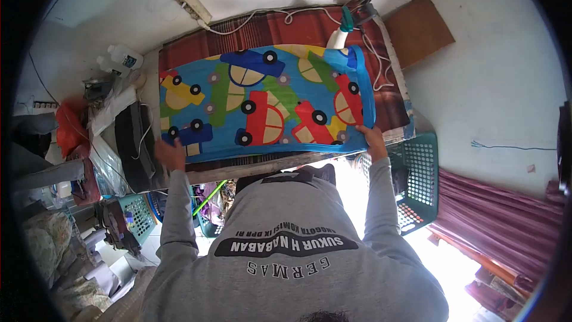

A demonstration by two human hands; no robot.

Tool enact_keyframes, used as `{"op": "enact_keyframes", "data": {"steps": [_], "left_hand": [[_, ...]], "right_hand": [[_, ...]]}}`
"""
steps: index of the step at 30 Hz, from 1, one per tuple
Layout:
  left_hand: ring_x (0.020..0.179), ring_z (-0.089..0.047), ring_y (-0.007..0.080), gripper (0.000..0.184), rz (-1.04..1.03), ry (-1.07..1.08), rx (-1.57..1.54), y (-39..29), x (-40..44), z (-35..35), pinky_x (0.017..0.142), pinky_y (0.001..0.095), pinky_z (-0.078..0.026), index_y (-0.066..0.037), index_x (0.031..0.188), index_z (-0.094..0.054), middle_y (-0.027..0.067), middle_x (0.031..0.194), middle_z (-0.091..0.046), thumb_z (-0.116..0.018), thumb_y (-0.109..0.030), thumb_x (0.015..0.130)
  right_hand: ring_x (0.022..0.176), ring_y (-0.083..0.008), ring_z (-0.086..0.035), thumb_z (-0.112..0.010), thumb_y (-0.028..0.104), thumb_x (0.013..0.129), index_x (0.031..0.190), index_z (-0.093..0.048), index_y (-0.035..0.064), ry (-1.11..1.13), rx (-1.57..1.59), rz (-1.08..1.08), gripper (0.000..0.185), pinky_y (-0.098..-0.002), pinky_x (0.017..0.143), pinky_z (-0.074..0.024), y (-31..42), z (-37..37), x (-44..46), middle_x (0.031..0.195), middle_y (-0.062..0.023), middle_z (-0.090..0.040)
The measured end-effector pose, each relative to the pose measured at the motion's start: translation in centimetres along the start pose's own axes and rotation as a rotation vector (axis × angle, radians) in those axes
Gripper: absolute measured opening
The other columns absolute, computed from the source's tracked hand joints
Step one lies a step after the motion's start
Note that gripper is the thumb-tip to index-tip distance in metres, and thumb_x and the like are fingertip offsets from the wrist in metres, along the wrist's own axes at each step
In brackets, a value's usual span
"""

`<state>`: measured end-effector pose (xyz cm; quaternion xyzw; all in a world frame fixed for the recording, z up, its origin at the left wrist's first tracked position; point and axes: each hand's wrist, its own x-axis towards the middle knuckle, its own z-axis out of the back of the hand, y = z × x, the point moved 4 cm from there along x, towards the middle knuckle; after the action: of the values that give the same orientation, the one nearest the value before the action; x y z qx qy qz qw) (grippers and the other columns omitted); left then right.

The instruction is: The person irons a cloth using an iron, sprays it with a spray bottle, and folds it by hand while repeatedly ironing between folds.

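A blue cloth printed with colourful cars (232, 104) lies spread flat over a red-brown striped blanket (196, 48) on the table. At the cloth's near right corner, my right hand (374, 142) is closed on its folded edge, with the thumb on top. My left hand (171, 154) is at the near left corner, smeared by motion, so its grip on the cloth cannot be made out. Beyond the far right corner sits a white spray bottle (338, 39) with a teal head. Right behind it stands an iron (361, 7), partly hidden.
A white cord (289, 18) runs along the back to a power strip (194, 5) on the wall. White bottles (125, 58) and a dark folded item (132, 143) stand left. A green basket (422, 173) is below right, beside a purple curtain (488, 203).
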<state>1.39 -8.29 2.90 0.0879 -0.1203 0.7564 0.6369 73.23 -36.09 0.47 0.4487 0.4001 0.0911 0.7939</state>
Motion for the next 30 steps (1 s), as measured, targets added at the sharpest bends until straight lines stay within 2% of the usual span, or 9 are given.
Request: {"op": "enact_keyframes", "data": {"steps": [2,5,8,11,14,16,21,26,30], "left_hand": [[0.131,-0.057,0.0447,0.065,-0.131,0.077,-0.38,-7.7,-2.0,0.9,0.116,0.0528,-0.04,0.001,0.144,-0.056,0.0266,0.141,-0.06,-0.08,-0.031,0.093],[0.133,-0.059,0.0297,0.067,-0.303,0.468,-0.888,-22.4,-6.8,4.7,0.116,0.042,-0.044,-0.001,0.146,-0.056,0.0189,0.143,-0.061,-0.083,-0.034,0.094],[0.139,-0.055,0.0258,0.068,-0.155,1.125,-1.537,-34.1,-9.9,7.7,0.117,0.0431,-0.042,-0.002,0.149,-0.055,0.0144,0.147,-0.06,-0.077,-0.044,0.101],[0.137,-0.055,0.0216,0.074,0.152,1.576,-1.574,-38.4,-9.4,7.3,0.114,0.0435,-0.045,-0.005,0.154,-0.05,0.0097,0.15,-0.059,-0.066,-0.056,0.104],[0.133,-0.058,0.0221,0.083,0.44,1.45,-1.457,-36.3,-7.6,0.7,0.111,0.0442,-0.047,-0.004,0.155,-0.049,0.0115,0.145,-0.062,-0.074,-0.059,0.098],[0.125,-0.062,0.0226,0.076,0.329,1.277,-1.391,-33.8,-7.9,1.4,0.105,0.0407,-0.048,-0.003,0.147,-0.056,0.0108,0.138,-0.065,-0.079,-0.053,0.095],[0.106,-0.069,0.0213,0.043,-0.013,0.829,-1.08,-32.4,-7.8,1.6,0.094,0.0395,-0.054,0.001,0.128,-0.069,0.0134,0.119,-0.074,-0.079,-0.023,0.094],[0.102,-0.071,0.024,0.037,0.093,0.713,-1.319,-31.9,-6.0,-2.1,0.09,0.0424,-0.056,0.002,0.126,-0.07,0.016,0.115,-0.075,-0.073,-0.019,0.096],[0.111,-0.071,0.0361,0.045,0.105,0.653,-1.186,-27.5,-5.1,-7.3,0.096,0.0461,-0.054,0.001,0.131,-0.068,0.0226,0.122,-0.074,-0.074,-0.028,0.097]], "right_hand": [[0.098,-0.0304,-0.076,-0.089,0.021,0.08,0.132,-0.064,-0.0042,0.231,0.259,-0.117,0.062,-0.0393,0.085,-0.0595,-0.2,-1.3,0.0,0.112,-0.0148,-0.077],[0.104,-0.0337,-0.074,-0.08,0.014,0.081,0.147,-0.053,-0.0017,-0.002,0.013,0.447,0.073,-0.0433,0.093,-0.0586,6.4,-3.9,-5.9,0.122,-0.0213,-0.072],[0.111,-0.0421,-0.072,-0.075,0.01,0.084,0.159,-0.041,-0.0003,0.115,-0.558,0.761,0.083,-0.0521,0.094,-0.057,11.3,-10.5,-12.5,0.132,-0.0266,-0.067],[0.106,-0.0467,-0.072,-0.075,0.013,0.085,0.164,-0.029,-0.0016,0.414,-0.787,0.756,0.093,-0.0574,0.088,-0.0567,15.4,-17.9,-18.6,0.122,-0.03,-0.071],[0.093,-0.0487,-0.074,-0.073,0.013,0.085,0.165,-0.021,-0.0066,0.563,-0.96,0.739,0.097,-0.0577,0.082,-0.0578,9.9,-25.3,-15.1,0.106,-0.0313,-0.074],[0.082,-0.0515,-0.073,-0.071,0.012,0.084,0.162,-0.022,-0.0112,0.574,-0.894,0.886,0.094,-0.0582,0.077,-0.058,8.1,-28.0,-13.9,0.093,-0.0308,-0.074],[0.097,-0.0514,-0.071,-0.072,0.011,0.085,0.159,-0.025,-0.013,0.78,-0.711,0.904,0.091,-0.0557,0.084,-0.0573,6.7,-27.7,-13.1,0.106,-0.0351,-0.072],[0.103,-0.0453,-0.072,-0.074,0.011,0.09,0.16,-0.029,-0.0078,0.793,-0.454,1.151,0.086,-0.05,0.088,-0.0567,11.0,-26.4,-14.1,0.112,-0.0321,-0.07],[0.093,-0.032,-0.071,-0.071,0.012,0.097,0.147,-0.053,-0.0039,1.023,-0.41,0.775,0.056,-0.0429,0.085,-0.0562,14.8,-28.4,-8.8,0.103,-0.0199,-0.072]]}}
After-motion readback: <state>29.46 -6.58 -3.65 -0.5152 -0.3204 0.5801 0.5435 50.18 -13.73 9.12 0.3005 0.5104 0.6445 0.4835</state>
